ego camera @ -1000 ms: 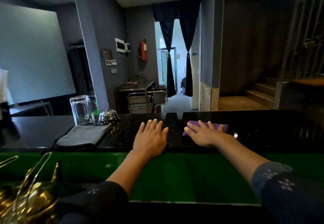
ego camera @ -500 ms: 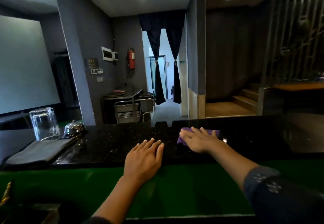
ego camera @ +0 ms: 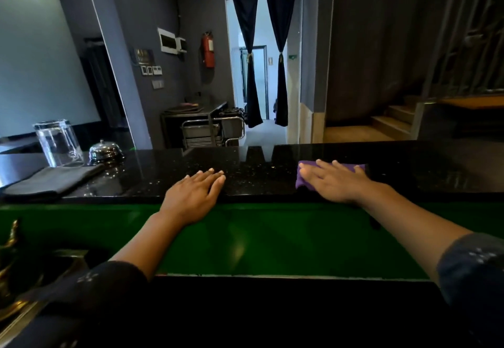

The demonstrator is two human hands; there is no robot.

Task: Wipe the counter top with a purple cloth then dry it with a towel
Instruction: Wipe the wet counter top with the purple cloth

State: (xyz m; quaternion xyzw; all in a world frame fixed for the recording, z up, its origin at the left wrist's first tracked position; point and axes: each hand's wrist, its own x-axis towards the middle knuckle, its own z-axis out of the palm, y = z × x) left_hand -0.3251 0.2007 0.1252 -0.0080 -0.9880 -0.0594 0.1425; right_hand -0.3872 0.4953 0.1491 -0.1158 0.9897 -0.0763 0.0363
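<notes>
A person's right hand (ego camera: 336, 182) presses flat, fingers (ego camera: 324, 165) spread wide, on a folded purple cloth (ego camera: 302, 177) lying on the glossy black speckled stone surface (ego camera: 152, 176), right of centre and near its front edge. The left hand (ego camera: 192, 197) rests palm down at that edge, fingers together and extended, holding nothing, apparently as a brace. The wiping stage appears to be under way. To do it well, the palm should keep even pressure on the cloth and sweep in overlapping passes across the whole top, so that no strip is missed. Well to the left, a folded grey towel (ego camera: 50, 180) lies on the surface, untouched, for the drying to follow. Just behind it stand an upturned clear glass (ego camera: 58, 143) and a chrome dome-shaped call bell (ego camera: 105, 150); strokes that way should stop short of them or work around them.
</notes>
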